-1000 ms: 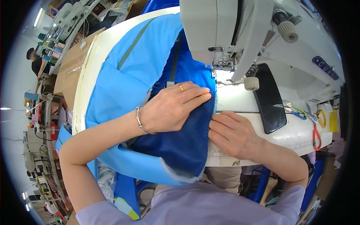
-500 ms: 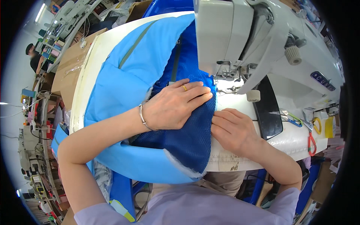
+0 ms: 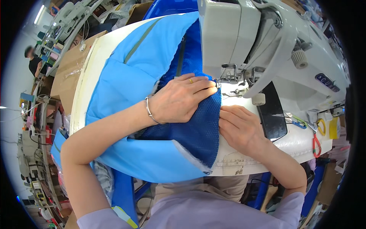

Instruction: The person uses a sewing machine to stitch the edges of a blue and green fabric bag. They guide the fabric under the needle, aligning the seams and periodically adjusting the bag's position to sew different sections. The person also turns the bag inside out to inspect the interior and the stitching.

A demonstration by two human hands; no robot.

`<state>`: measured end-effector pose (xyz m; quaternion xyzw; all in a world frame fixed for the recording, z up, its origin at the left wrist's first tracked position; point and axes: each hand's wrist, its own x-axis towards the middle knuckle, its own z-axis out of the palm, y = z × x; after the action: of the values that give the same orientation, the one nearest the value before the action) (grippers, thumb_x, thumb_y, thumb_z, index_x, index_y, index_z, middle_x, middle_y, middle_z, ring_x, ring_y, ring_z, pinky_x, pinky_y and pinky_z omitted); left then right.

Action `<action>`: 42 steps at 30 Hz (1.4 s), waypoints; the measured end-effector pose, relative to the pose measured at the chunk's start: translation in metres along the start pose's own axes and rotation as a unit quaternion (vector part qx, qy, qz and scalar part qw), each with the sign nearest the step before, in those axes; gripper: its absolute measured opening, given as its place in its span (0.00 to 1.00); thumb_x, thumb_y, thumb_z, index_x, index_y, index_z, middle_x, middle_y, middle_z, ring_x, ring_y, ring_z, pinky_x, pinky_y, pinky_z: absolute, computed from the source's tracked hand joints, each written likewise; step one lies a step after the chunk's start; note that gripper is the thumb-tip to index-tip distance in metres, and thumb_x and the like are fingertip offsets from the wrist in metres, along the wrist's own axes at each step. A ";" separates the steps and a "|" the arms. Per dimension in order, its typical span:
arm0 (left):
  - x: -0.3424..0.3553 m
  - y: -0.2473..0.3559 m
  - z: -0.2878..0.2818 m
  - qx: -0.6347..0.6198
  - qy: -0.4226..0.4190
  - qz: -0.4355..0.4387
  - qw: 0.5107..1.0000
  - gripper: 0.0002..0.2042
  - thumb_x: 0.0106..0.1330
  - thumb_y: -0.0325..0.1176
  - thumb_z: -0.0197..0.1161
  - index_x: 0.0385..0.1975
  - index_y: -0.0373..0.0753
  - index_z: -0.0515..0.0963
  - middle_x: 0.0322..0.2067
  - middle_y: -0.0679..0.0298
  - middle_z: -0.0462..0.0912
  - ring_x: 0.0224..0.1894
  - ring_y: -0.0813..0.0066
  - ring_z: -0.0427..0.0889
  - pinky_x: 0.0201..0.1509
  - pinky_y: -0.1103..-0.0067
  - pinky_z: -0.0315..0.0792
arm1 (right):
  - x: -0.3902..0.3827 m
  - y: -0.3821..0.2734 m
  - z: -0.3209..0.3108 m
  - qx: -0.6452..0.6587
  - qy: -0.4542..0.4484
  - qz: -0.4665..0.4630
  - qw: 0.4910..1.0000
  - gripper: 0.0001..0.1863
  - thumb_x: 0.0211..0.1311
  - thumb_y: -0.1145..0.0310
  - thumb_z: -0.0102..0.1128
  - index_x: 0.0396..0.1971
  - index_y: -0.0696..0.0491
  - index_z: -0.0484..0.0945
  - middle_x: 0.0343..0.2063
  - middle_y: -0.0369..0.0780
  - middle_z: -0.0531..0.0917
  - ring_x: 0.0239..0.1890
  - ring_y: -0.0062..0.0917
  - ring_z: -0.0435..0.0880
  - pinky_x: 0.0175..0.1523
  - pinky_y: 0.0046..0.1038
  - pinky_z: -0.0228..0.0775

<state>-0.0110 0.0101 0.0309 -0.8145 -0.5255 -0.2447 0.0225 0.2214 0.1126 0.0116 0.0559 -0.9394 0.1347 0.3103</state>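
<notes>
Dark blue mesh fabric (image 3: 204, 141) lies on the white sewing table, its right edge running up to the presser foot (image 3: 218, 84) of a white sewing machine (image 3: 221, 38). My left hand (image 3: 179, 98) rests flat on the mesh, fingers stretched out, with the fingertips right beside the foot. At the mesh's right edge, nearer to me, my right hand (image 3: 242, 129) pinches the border between thumb and fingers; the thumb is largely hidden. Light blue fabric (image 3: 118, 91) with a grey-green zipper strip (image 3: 143, 40) is joined around the mesh and spreads left and toward me.
Right of the foot, a black panel (image 3: 272, 114) sits on the table (image 3: 236, 162). Beyond it lie red-handled scissors (image 3: 316, 145) and a yellow tape roll (image 3: 334, 128). Cardboard (image 3: 68, 76) stands along the table's left side. Another person (image 3: 35, 64) is far left.
The mesh has moved slightly away from me, toward the presser foot. My left hand went with it, fingertips now by the foot; my right hand shifted slightly up and right.
</notes>
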 end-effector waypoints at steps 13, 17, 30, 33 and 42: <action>0.002 0.003 0.001 0.013 -0.011 -0.020 1.000 0.22 0.57 0.20 0.63 0.55 0.32 0.80 0.54 0.52 0.84 0.59 0.56 0.83 0.67 0.61 0.75 | -0.003 -0.001 0.000 -0.014 0.011 0.015 1.000 0.13 0.45 0.74 0.69 0.34 0.60 0.82 0.43 0.44 0.85 0.51 0.34 0.85 0.55 0.35 0.79; -0.001 0.005 0.001 0.023 -0.014 -0.008 1.000 0.23 0.55 0.20 0.63 0.55 0.31 0.80 0.55 0.52 0.83 0.59 0.56 0.83 0.67 0.62 0.75 | -0.004 -0.003 0.000 -0.007 0.016 0.006 1.000 0.14 0.45 0.74 0.69 0.34 0.61 0.82 0.45 0.44 0.85 0.52 0.34 0.85 0.56 0.34 0.80; 0.005 0.005 -0.002 0.025 -0.025 -0.027 0.999 0.25 0.57 0.19 0.61 0.59 0.32 0.79 0.55 0.50 0.84 0.59 0.49 0.82 0.64 0.62 0.76 | -0.006 -0.001 0.004 -0.016 0.033 0.018 0.999 0.15 0.46 0.73 0.71 0.36 0.61 0.83 0.45 0.44 0.85 0.52 0.34 0.84 0.57 0.34 0.79; 0.005 0.004 -0.002 0.022 -0.018 -0.021 0.999 0.25 0.57 0.19 0.61 0.59 0.32 0.80 0.55 0.49 0.84 0.58 0.49 0.83 0.64 0.62 0.76 | -0.006 -0.001 0.003 -0.019 0.028 0.013 0.999 0.15 0.47 0.73 0.71 0.36 0.61 0.82 0.44 0.44 0.85 0.53 0.34 0.84 0.58 0.34 0.78; 0.006 -0.001 -0.003 0.012 -0.028 -0.034 0.999 0.24 0.58 0.20 0.61 0.58 0.32 0.80 0.54 0.49 0.84 0.56 0.49 0.83 0.63 0.62 0.76 | -0.008 -0.001 0.004 -0.009 0.040 0.030 0.999 0.14 0.49 0.74 0.71 0.38 0.60 0.82 0.45 0.44 0.84 0.52 0.34 0.84 0.57 0.34 0.78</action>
<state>-0.0108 0.0147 0.0360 -0.8024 -0.5564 -0.2155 0.0093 0.2259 0.1106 0.0034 0.0193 -0.9286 0.1381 0.3438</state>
